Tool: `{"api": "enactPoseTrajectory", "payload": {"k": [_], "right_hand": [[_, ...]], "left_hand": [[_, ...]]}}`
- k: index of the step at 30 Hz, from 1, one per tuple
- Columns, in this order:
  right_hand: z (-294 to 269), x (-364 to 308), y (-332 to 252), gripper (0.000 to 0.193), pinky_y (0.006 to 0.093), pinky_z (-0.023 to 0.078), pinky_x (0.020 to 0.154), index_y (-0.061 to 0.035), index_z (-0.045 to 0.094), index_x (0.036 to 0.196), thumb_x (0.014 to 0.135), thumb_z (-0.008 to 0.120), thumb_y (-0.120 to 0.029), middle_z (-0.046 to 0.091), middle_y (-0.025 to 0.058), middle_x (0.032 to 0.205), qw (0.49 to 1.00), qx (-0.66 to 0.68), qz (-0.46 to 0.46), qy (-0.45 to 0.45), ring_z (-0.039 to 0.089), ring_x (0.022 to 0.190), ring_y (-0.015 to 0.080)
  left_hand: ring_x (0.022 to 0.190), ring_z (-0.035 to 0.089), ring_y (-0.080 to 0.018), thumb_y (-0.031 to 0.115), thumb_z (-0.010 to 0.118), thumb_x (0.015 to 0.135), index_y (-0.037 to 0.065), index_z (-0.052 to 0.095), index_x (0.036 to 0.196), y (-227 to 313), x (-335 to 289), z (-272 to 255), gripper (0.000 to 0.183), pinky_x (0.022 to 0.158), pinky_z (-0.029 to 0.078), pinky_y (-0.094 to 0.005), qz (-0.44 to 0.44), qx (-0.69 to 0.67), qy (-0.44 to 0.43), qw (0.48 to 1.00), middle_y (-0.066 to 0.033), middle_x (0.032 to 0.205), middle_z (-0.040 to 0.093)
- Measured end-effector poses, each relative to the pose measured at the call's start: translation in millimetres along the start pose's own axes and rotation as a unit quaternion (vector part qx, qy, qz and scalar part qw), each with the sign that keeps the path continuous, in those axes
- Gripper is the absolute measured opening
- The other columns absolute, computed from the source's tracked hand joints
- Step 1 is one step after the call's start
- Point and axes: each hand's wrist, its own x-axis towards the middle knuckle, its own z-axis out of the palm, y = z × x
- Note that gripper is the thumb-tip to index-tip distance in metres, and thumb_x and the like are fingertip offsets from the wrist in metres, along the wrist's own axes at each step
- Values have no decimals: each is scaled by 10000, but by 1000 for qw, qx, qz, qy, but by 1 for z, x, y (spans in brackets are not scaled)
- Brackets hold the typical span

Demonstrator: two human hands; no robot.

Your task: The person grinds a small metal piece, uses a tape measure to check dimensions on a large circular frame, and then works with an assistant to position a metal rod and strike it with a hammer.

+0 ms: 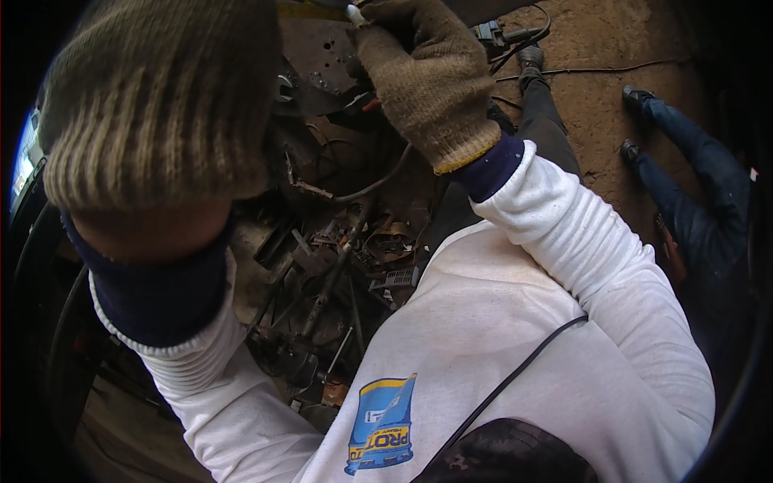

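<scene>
My left hand (165, 97), in a brown knitted glove, is raised very near at the upper left. Its fingers run past the top edge, so what they hold or touch is hidden. My right hand (431, 80), in a matching glove with a yellow-edged cuff, is at the top middle with its fingers curled. A small whitish tip (355, 14) shows at its fingers; I cannot make out what it belongs to. Beside it, a narrow yellow strip (310, 10) lies along the top edge. Below these is a dark metal surface (318, 44) with several small holes.
Scrap metal (322, 258) and rods litter the ground below my hands. A bent cable (374, 189) crosses there. A blue-grey device (489, 32) with a cord stands beyond my right hand. Another person's legs in blue jeans (696, 153) are at the right, on brown ground (604, 48).
</scene>
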Motion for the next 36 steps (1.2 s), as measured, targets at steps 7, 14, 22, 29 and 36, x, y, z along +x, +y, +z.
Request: {"api": "enactPoseTrajectory", "payload": {"k": [7,14,22,29,36], "right_hand": [[-9,6,-3,99,255,511,661,5,668,1036,942,673,-24,717,58,862,999,1,45,-7,655,772,94],[-15,6,7,91,238,492,649,2,672,1033,946,671,-21,694,24,836,1000,-17,-14,0,622,750,66],[-6,4,1,109,262,513,704,12,671,1045,943,667,-24,709,48,863,1000,-19,6,13,657,791,103],[-2,4,13,134,272,525,728,15,673,1064,935,664,-17,721,63,888,998,7,-56,-10,673,816,122],[-8,2,3,122,272,526,730,23,670,1047,928,657,-3,722,75,927,999,-4,8,-31,674,835,123]], "left_hand": [[1122,673,-229,296,661,983,148,612,1329,-10,18,5,379,941,565,-384,38,33,19,999,-80,1241,673],[995,714,-256,288,663,966,153,657,1224,34,-7,12,292,818,602,-382,-67,126,-1,990,-89,1101,704],[905,706,-290,187,675,909,78,714,982,57,21,-29,137,760,582,-404,-46,116,-167,978,-118,925,686],[852,690,-314,186,639,919,52,704,958,56,4,-34,154,749,560,-425,-51,70,-123,989,-138,898,670],[831,691,-310,195,635,926,40,693,934,53,1,-32,165,742,560,-418,-28,78,-110,991,-134,863,668]]}}
